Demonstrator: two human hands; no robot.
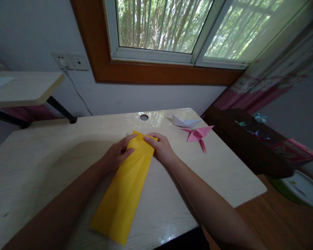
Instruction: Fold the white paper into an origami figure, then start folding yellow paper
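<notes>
A long strip of folded yellow paper [126, 187] slants across the middle of the table, its near end slightly lifted and blurred. Creases run along its length and near the far end. My left hand [119, 151] grips the left edge near the top, with thumb and forefinger on the face of the paper. At the top right corner, my right hand [161, 146] pinches the paper, thumb on top and fingers behind. To the right of my hands lie a pink origami crane [198, 134] and a white folded paper piece [185, 122].
The pale wooden table [75, 152] has a round cable hole [144, 117] near its back edge. A raised shelf [23, 88] stands at the left, below a wall socket [70, 61] with a cord. Beyond the table's right edge is a dark wooden cabinet [232, 139].
</notes>
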